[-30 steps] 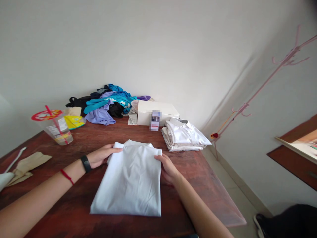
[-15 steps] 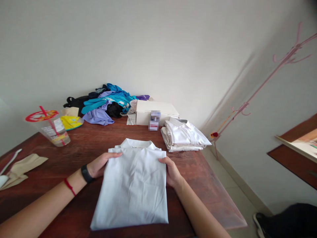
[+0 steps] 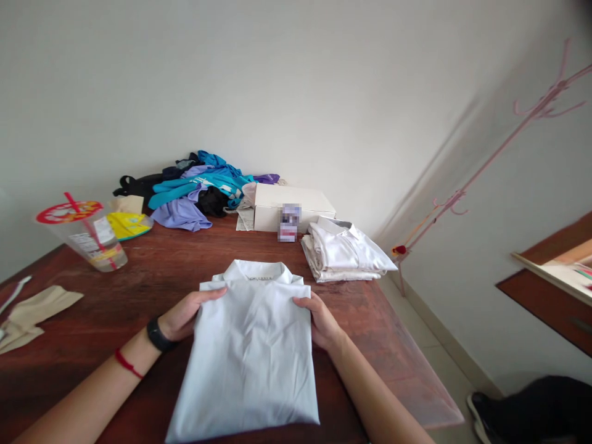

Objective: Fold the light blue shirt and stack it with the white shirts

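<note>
A folded white shirt (image 3: pixel 250 357) with its collar at the far end is held over the near part of the table. My left hand (image 3: pixel 187 313) grips its upper left edge, thumb on top and the other fingers hidden beneath. At the upper right edge, my right hand (image 3: pixel 320 317) grips it the same way. Beyond it to the right lies a stack of folded white shirts (image 3: pixel 345 250).
The brown table (image 3: pixel 185 259) also bears a plastic cup (image 3: pixel 95 237), yellow packet (image 3: pixel 127 226), beige cloth (image 3: pixel 44 314), heaped clothes (image 3: pixel 198 188) and a white box (image 3: pixel 296 200). A pink coat rack (image 3: pixel 485 163) stands right.
The shirt's near edge has come closer and lower, and its body hangs slightly differently between my hands. The view has shifted slightly, and both hands keep their grip.
</note>
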Available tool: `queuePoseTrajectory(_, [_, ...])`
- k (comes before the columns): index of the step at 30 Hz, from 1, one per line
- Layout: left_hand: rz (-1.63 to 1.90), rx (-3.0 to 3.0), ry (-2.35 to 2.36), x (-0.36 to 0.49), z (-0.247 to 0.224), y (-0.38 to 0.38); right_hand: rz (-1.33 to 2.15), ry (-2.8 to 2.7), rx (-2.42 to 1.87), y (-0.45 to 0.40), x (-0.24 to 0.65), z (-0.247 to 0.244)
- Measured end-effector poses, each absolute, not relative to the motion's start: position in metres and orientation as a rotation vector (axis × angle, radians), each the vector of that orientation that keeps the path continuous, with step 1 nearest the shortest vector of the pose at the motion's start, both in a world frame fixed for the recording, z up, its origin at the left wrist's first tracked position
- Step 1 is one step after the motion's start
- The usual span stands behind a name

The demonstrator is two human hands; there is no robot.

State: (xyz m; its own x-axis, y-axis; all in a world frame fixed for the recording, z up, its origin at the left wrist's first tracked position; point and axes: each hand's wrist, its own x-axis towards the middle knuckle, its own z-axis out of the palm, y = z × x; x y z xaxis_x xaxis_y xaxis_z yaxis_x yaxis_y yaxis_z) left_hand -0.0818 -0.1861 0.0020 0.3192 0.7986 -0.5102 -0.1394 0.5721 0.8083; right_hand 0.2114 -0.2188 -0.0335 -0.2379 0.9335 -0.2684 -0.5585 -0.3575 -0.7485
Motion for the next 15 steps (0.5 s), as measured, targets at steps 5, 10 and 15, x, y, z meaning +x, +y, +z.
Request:
queuePoseTrajectory(5, [0.671,0.728,1.062,-0.085,0.001,-0.188,1.797,-0.628,-0.893,-0.219,0.210,-0.032])
queuePoseTrajectory(10, [0.665,0.677,1.009,-0.086,-0.005,-0.188,1.804,-0.646,-0.898,-0.219,0.210,-0.032])
queuePoseTrajectory(15, [0.655,0.671,1.001,-0.088,-0.010,-0.187,1.803,-0.646,-0.894,-0.220,0.210,-0.034])
